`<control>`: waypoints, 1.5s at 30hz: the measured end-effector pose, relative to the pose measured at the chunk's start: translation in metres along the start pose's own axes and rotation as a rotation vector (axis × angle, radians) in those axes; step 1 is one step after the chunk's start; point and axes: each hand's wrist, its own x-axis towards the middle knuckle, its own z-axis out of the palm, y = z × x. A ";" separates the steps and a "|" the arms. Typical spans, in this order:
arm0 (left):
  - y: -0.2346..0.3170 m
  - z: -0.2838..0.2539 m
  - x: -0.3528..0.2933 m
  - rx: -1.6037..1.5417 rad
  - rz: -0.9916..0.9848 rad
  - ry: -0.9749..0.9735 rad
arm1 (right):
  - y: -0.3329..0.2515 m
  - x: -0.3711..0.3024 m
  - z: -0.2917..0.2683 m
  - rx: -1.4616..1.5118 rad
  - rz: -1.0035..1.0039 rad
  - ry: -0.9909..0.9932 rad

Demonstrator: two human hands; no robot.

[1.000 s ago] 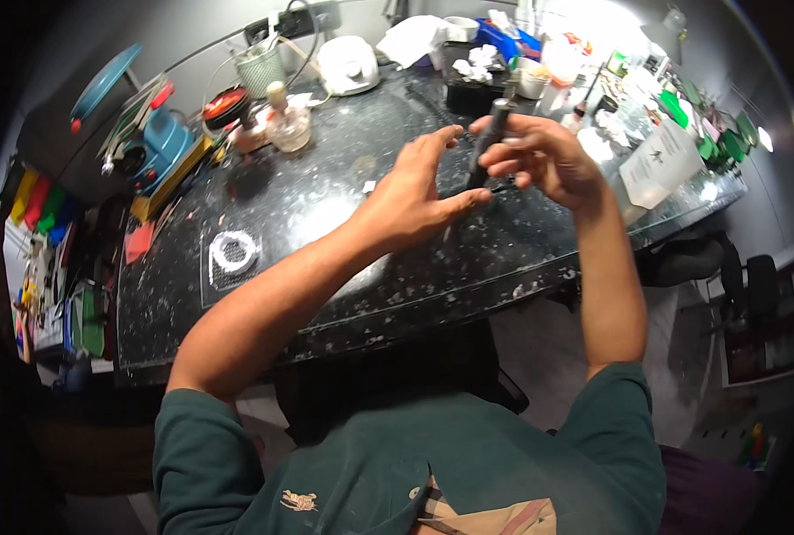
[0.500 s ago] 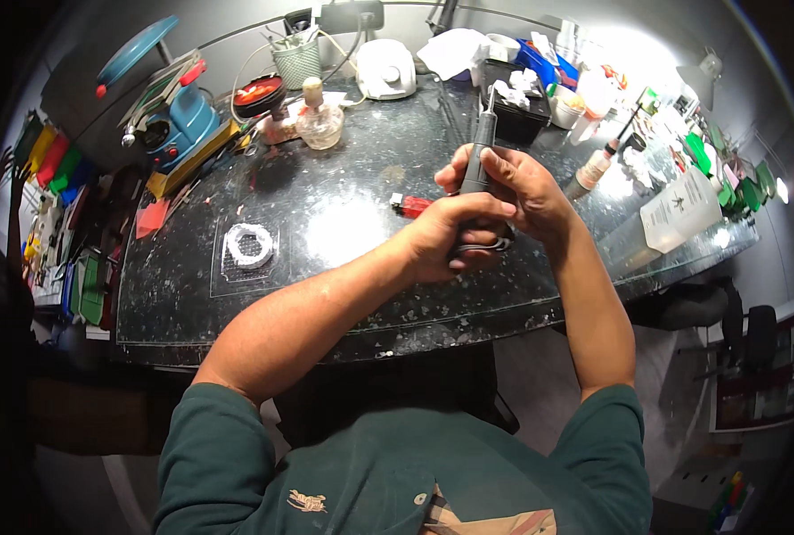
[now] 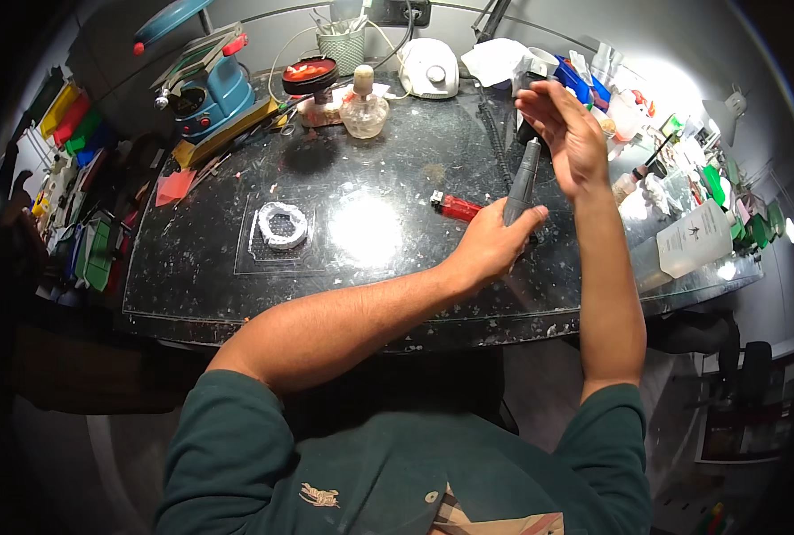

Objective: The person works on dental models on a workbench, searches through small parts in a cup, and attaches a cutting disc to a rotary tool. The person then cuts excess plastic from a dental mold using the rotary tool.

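Observation:
My left hand (image 3: 497, 241) is closed around a dark grey rotary handpiece (image 3: 523, 178), its narrow metal tip pointing up and away from me. Just beyond that tip, my right hand (image 3: 568, 138) is raised with its fingers stretched out over the back right of the bench. I see nothing in it, though its palm side is partly hidden. A red lighter (image 3: 458, 207) lies on the black bench, close to my left hand. Farther left, a white horseshoe-shaped piece (image 3: 282, 226) rests on a clear square sheet (image 3: 247, 259).
Along the back stand a glass spirit burner (image 3: 364, 114), a red wax dish (image 3: 311, 75), a white control unit (image 3: 428, 69) and a green pen cup (image 3: 341, 49). A blue machine (image 3: 214, 102) stands back left. At right is a translucent bottle (image 3: 694, 239) near cluttered small items.
My right hand has let go of the handpiece and moved up and away to the right. The handpiece stays in my left hand; the thin bit at its tip no longer shows.

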 end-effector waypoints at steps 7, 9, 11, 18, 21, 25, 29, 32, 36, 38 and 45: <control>-0.009 0.010 0.013 -0.271 0.096 0.078 | 0.056 0.030 -0.051 -0.817 0.389 -0.197; -0.020 0.002 0.020 -0.297 0.075 0.143 | 0.054 0.025 -0.057 -0.827 0.391 -0.196; -0.016 -0.007 0.012 -0.349 0.024 0.206 | 0.048 0.014 -0.028 -0.997 0.263 -0.176; -0.019 -0.009 0.010 -0.288 0.054 0.150 | -0.010 -0.043 -0.034 -0.903 0.209 -0.213; -0.019 -0.003 0.011 -0.184 0.102 0.140 | -0.035 -0.029 -0.062 -0.846 0.221 0.072; -0.016 0.010 0.011 -0.105 0.105 0.127 | -0.048 0.058 -0.142 -1.358 0.164 0.465; -0.014 -0.001 0.009 -0.141 0.092 0.129 | -0.018 0.091 -0.156 -1.755 0.499 0.420; -0.012 -0.003 0.010 -0.253 0.037 0.164 | 0.001 0.086 -0.165 -1.891 0.387 0.433; -0.012 -0.007 0.011 -0.274 0.056 0.158 | 0.002 0.082 -0.167 -1.790 0.171 0.431; -0.013 -0.004 0.013 -0.269 0.059 0.137 | -0.013 0.090 -0.175 -1.903 0.189 0.419; -0.012 -0.009 0.015 -0.273 0.089 0.170 | -0.110 0.069 -0.122 -1.842 -0.217 0.487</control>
